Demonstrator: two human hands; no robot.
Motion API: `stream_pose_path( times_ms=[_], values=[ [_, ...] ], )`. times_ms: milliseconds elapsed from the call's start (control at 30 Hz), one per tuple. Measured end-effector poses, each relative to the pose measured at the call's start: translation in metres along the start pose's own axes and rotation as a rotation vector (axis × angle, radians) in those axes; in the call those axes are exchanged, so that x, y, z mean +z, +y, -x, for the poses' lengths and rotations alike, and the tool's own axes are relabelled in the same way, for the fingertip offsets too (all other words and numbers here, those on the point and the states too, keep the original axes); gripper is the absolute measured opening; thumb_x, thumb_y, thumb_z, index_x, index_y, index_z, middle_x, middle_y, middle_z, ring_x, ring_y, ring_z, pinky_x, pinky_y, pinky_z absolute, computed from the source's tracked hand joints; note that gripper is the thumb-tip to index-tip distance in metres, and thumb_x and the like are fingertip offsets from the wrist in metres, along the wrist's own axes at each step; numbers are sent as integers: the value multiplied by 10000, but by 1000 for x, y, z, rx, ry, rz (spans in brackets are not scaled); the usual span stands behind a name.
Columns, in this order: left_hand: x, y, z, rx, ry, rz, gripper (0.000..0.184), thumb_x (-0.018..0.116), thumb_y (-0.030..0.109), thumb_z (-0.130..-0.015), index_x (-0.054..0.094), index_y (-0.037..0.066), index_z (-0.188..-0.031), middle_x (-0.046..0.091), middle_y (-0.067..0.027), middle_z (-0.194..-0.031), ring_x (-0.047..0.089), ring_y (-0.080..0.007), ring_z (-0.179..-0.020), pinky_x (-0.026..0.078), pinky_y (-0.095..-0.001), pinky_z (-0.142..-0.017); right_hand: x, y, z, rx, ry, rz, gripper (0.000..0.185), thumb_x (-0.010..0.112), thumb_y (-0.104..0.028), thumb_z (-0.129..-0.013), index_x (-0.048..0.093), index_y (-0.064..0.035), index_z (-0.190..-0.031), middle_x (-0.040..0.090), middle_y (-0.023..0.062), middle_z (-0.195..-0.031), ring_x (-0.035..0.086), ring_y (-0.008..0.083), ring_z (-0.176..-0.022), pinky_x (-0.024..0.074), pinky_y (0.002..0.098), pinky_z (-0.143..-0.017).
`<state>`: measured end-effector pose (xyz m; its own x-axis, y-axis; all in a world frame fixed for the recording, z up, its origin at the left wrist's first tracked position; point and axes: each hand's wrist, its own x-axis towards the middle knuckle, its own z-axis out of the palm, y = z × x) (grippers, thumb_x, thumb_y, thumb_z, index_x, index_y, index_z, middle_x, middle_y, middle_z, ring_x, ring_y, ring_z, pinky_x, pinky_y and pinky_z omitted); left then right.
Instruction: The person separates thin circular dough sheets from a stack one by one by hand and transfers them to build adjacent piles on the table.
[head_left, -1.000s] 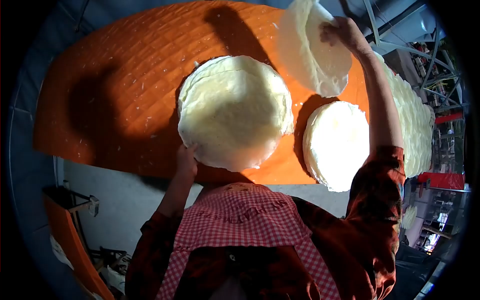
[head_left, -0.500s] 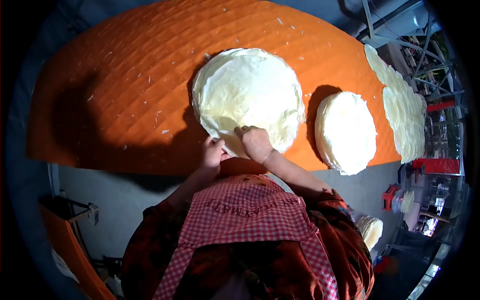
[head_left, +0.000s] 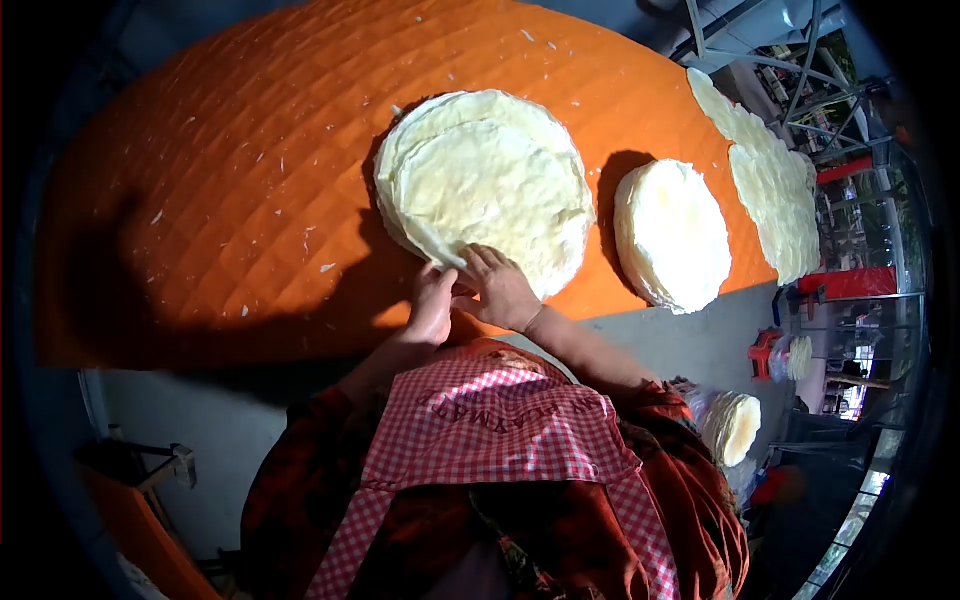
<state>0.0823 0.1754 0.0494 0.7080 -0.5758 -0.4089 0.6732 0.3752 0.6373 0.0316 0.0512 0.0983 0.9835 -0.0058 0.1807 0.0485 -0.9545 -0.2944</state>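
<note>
A wide stack of thin, pale round sheets lies on the orange quilted table cover. At its near left edge my left hand is closed on the rim of the sheets. My right hand is right beside it, fingers bent over the same edge, pinching the lifted rim. The two hands almost touch, and their fingertips are partly hidden. To the right stands a smaller, brightly lit stack of round sheets, touched by neither hand.
Overlapping pale sheets lie at the table's right end. Below right are another stack of rounds and a red stool. A wooden frame stands at lower left. Small white flakes dot the cover.
My right hand has come from the upper right, where it held up a loose sheet, to the big stack's near edge beside my left hand. That sheet is no longer in the air.
</note>
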Motion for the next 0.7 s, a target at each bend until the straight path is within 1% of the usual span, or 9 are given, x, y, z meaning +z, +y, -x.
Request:
stream_pose_path(
  times_ms=[67, 167, 233, 267, 333, 433, 567, 633, 700],
  values=[
    [4, 4, -4, 15, -93, -3, 238, 533, 142, -899, 527, 45, -1116, 584, -37, -990, 589, -154, -887, 483, -293, -756, 6, 11, -5, -40, 62, -12, 477, 633, -223, -750, 520, -48, -1179, 583, 155, -1131, 592, 313, -981, 497, 397, -800],
    [20, 32, 6, 54, -122, -128, 284, 528, 159, -921, 523, 81, -1195, 552, -46, -1184, 535, -151, -1056, 446, -315, -890, -7, 103, -46, 241, -259, 118, 218, 575, -199, -800, 644, -42, -934, 632, 195, -828, 622, 331, -731, 486, 431, -660],
    [3, 25, -7, 155, -83, -135, 276, 542, 140, -911, 531, 75, -1178, 559, -46, -1147, 537, -152, -1043, 458, -323, -882, -96, 134, -100, 497, 65, -446, 237, 556, -195, -806, 680, -22, -908, 654, 229, -825, 640, 350, -750, 489, 413, -667],
    [-10, 21, -11, 189, -10, -145, 261, 547, 99, -898, 539, 64, -1156, 571, -55, -1094, 560, -175, -997, 482, -332, -862, -137, 159, -131, 350, 4, 102, 234, 542, -191, -800, 700, -53, -904, 655, 228, -834, 647, 362, -746, 498, 424, -659],
    [-30, 24, -19, 188, 134, -62, 190, 529, 56, -888, 523, 44, -1077, 582, -92, -996, 591, -200, -886, 511, -332, -809, -224, 133, -152, 75, 201, 455, 203, 553, -178, -790, 711, -132, -907, 650, 187, -774, 642, 351, -707, 506, 428, -626],
    [-33, 30, -14, 139, 215, 15, 211, 511, 53, -891, 451, 13, -1089, 554, -143, -1024, 591, -245, -916, 510, -373, -855, -266, 81, -137, -155, 414, 578, 228, 565, -141, -758, 703, -168, -937, 652, 140, -737, 634, 316, -639, 506, 407, -567],
    [-17, 19, -14, 154, 144, 28, 231, 505, 38, -900, 448, 2, -1120, 528, -165, -1120, 551, -285, -1071, 465, -398, -953, -164, 78, -90, 103, 295, 318, 239, 546, -74, -777, 698, -100, -959, 679, 103, -846, 655, 261, -718, 516, 353, -619],
    [-10, 13, -22, 227, 209, -27, 232, 529, 24, -889, 466, 10, -1111, 525, -124, -1128, 555, -227, -1050, 461, -368, -953, -83, 108, -72, -250, 396, 187, 233, 534, -56, -710, 664, -111, -896, 641, 101, -750, 616, 254, -649, 503, 363, -591],
    [-7, 15, -27, 237, 224, -63, 219, 539, 36, -887, 475, 12, -1095, 530, -109, -1107, 555, -207, -1040, 462, -356, -946, -2, 134, -43, -121, 238, 120, 200, 548, -60, -716, 667, -104, -870, 657, 93, -795, 627, 268, -702, 512, 369, -633]
  ],
)
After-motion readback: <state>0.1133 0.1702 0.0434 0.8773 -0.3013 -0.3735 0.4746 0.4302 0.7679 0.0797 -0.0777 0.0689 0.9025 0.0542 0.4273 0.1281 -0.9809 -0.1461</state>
